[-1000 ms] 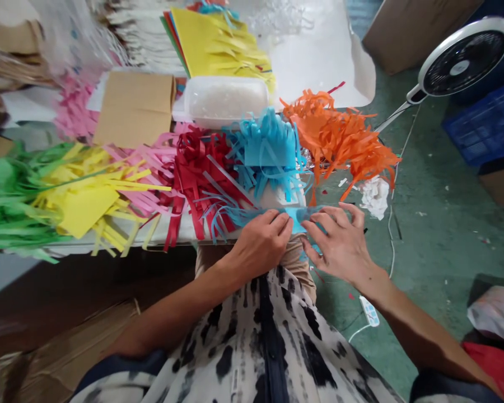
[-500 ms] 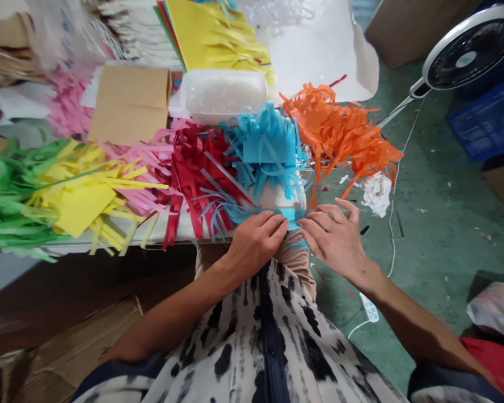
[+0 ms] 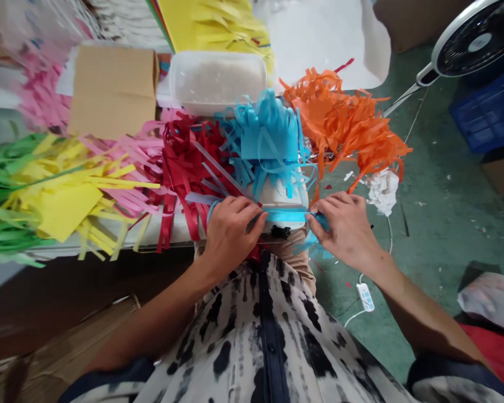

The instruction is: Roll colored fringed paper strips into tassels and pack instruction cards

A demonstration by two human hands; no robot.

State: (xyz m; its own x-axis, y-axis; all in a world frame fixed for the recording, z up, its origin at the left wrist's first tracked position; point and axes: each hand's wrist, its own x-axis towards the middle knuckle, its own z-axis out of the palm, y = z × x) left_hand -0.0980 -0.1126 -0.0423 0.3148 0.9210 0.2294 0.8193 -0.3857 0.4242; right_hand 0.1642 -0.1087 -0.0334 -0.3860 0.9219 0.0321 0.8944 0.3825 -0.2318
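My left hand (image 3: 233, 238) and my right hand (image 3: 344, 232) both grip a narrow blue paper strip (image 3: 288, 215), held stretched across the table edge in front of me. Its left end runs under my left fingers and curls beyond them. Its right end is pinched under my right fingers, with blue fringe hanging below. A small black clip (image 3: 279, 230) sits just under the strip. Directly above it lies a pile of blue fringed paper (image 3: 269, 134), and a pile of red paper strips (image 3: 185, 168) lies beside my left hand.
Orange (image 3: 344, 123), pink (image 3: 126, 151), yellow (image 3: 67, 210) and green (image 3: 0, 190) fringed paper heaps cover the table. Behind them stand a plastic box (image 3: 216, 81) and a cardboard sheet (image 3: 111, 92). A fan (image 3: 474, 39), power strip (image 3: 364, 296) and blue crate (image 3: 491, 115) are on the green floor at right.
My hands have drawn apart, the left moving left, and the blue strip now lies longer and straighter between them. A black clip has come into view below the strip.
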